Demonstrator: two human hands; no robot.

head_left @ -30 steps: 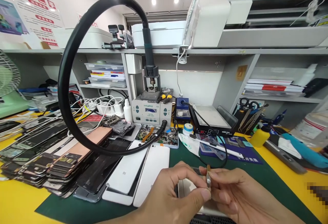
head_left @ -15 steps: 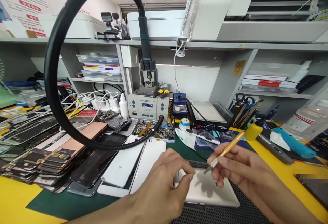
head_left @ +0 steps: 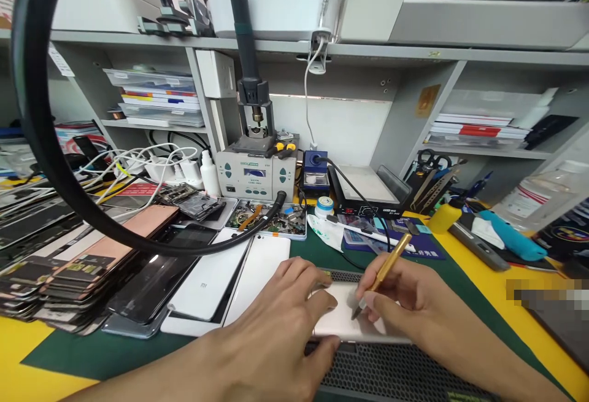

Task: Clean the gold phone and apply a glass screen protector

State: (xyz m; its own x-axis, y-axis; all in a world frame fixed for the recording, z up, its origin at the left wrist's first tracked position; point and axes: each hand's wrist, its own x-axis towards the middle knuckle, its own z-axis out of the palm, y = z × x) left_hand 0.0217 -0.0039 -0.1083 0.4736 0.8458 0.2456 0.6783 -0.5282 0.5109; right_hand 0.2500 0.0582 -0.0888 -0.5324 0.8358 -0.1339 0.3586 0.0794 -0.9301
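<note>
A pale phone (head_left: 338,322) lies back up over the black perforated mat (head_left: 381,368). My left hand (head_left: 280,322) spans its left end, thumb at the near edge and fingers over the back and far side. My right hand (head_left: 409,297) pinches a gold-handled craft knife (head_left: 389,266) like a pen. The blade slants down to the phone's back; whether the tip touches cannot be made out. My right hand covers the phone's right end.
White phone covers (head_left: 207,285), a dark phone (head_left: 161,279) and stacked phone parts (head_left: 96,267) lie left. Behind stand a hot-air station (head_left: 253,175), a tray of circuit boards (head_left: 271,218) and a soldering iron stand (head_left: 316,172). A black hose (head_left: 32,113) loops over the left side.
My left hand has gone from pinched fingers above the phone to a hold around its left end. The knife is steeper, its blade lower and further left. The camera view has tilted down.
</note>
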